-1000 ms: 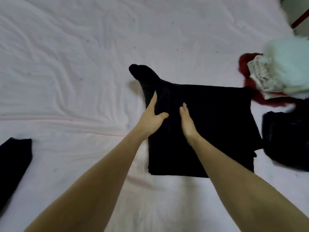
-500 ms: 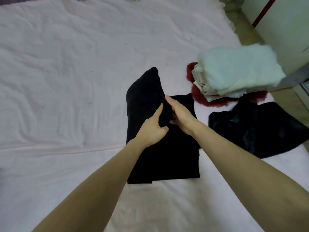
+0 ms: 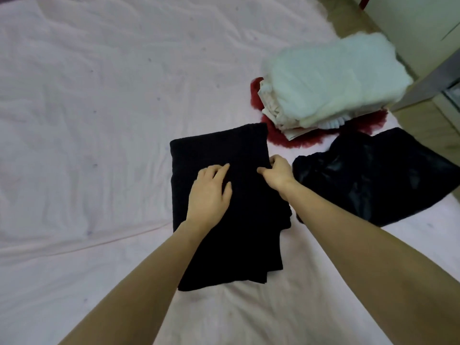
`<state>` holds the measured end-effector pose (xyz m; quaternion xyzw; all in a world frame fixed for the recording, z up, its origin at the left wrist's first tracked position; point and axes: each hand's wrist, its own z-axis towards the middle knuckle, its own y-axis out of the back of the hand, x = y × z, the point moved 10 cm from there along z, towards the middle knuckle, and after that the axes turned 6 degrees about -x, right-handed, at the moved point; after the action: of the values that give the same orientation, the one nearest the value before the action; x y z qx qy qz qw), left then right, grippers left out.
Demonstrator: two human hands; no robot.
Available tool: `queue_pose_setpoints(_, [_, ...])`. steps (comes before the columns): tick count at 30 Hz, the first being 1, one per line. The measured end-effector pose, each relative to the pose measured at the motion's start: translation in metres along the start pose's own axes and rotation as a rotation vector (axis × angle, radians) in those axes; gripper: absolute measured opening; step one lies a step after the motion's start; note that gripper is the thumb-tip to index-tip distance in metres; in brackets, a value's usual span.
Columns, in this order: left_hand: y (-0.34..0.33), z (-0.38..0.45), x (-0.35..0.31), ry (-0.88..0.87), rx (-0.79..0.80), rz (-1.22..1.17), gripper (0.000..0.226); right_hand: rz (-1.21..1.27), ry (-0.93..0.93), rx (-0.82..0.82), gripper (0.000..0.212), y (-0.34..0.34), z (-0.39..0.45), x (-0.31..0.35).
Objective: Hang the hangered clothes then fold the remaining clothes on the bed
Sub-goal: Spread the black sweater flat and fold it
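Head view | black knit garment [image 3: 224, 155] folded into a tall rectangle, mid-bed [image 3: 74, 120] | your left hand [image 3: 210, 192] flat on it, fingers spread; right hand [image 3: 277, 174] pinching its right edge | one stack of folded clothes [image 3: 331, 78], one loose black garment [image 3: 378, 175] to the right | half a second ago the left flap stood up; now flat.

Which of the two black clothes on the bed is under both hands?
The matte black knit garment, folded into a rectangle; the shiny black garment lies crumpled and untouched beside it.

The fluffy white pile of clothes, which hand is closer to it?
The right hand. It grips the right edge of the black sweater, just below the white pile. The left hand rests flat on the sweater's middle, farther away.
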<state>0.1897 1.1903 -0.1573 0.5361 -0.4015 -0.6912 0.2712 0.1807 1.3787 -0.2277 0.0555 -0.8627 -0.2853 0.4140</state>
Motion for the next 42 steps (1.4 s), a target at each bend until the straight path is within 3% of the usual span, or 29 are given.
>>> queue_pose_setpoints(5, [-0.033, 0.023, 0.031, 0.013, 0.243, 0.318, 0.068, -0.002, -0.091, 0.07, 0.038, -0.015, 0.003, -0.01])
queue_pose_setpoints(8, [-0.051, 0.031, 0.044, -0.015, 0.334, 0.406, 0.081, 0.228, -0.155, 0.158, 0.066, -0.032, 0.009, 0.008])
queue_pose_setpoints(10, [-0.058, 0.036, 0.05, -0.035, 0.374, 0.437, 0.086, 0.295, -0.113, 0.072, 0.078, -0.03, 0.026, 0.026])
queue_pose_setpoints(13, [-0.067, 0.042, 0.059, -0.058, 0.435, 0.446, 0.089, 0.1, -0.009, -0.104, 0.051, -0.023, 0.053, 0.034])
queue_pose_setpoints(15, [-0.07, 0.044, 0.056, -0.096, 0.451, 0.386, 0.089, -0.103, 0.018, -0.195, 0.048, -0.019, 0.055, 0.03])
queue_pose_setpoints(17, [-0.053, 0.052, 0.056, -0.086, 0.29, 0.246, 0.083, -0.413, 0.169, -0.424, 0.049, -0.011, 0.04, 0.048])
queue_pose_setpoints(19, [-0.016, 0.057, 0.088, 0.16, -0.013, 0.054, 0.08, -0.619, 0.492, -0.597, 0.06, -0.026, 0.01, 0.09])
queue_pose_setpoints(20, [-0.006, 0.053, 0.114, 0.356, -0.08, -0.07, 0.086, -0.672, 0.688, -0.603, 0.068, -0.042, -0.004, 0.112])
queue_pose_setpoints(22, [-0.014, 0.037, 0.155, 0.696, 0.003, -0.366, 0.103, -0.772, 1.017, -0.477, 0.073, -0.086, -0.025, 0.148])
queue_pose_setpoints(23, [-0.023, 0.031, 0.161, 0.786, 0.085, -0.464, 0.103, -0.806, 1.07, -0.362, 0.068, -0.105, -0.024, 0.16])
queue_pose_setpoints(26, [-0.038, 0.022, 0.171, 0.873, 0.199, -0.564, 0.097, -0.791, 0.889, 0.086, 0.053, -0.171, 0.0, 0.176])
queue_pose_setpoints(29, [-0.045, 0.016, 0.174, 0.845, 0.206, -0.546, 0.1, -0.902, 0.743, 0.286, 0.048, -0.215, 0.017, 0.169])
queue_pose_setpoints(31, [-0.043, 0.016, 0.173, 0.822, 0.202, -0.56, 0.103, -0.738, 0.633, 0.272, 0.032, -0.22, 0.034, 0.171])
queue_pose_setpoints(33, [-0.042, 0.017, 0.167, 0.801, 0.185, -0.594, 0.107, -0.506, 0.555, 0.165, 0.036, -0.209, 0.05, 0.179])
queue_pose_setpoints(36, [-0.042, 0.018, 0.17, 0.79, 0.151, -0.527, 0.116, -0.356, 0.538, 0.039, 0.032, -0.207, 0.055, 0.178])
queue_pose_setpoints(39, [-0.043, 0.019, 0.172, 0.758, 0.169, -0.466, 0.123, -0.448, 0.713, -0.065, 0.025, -0.199, 0.029, 0.178])
queue_pose_setpoints(42, [-0.037, 0.012, 0.169, 0.713, 0.119, -0.405, 0.115, -0.736, 0.947, -0.196, 0.045, -0.166, -0.003, 0.158])
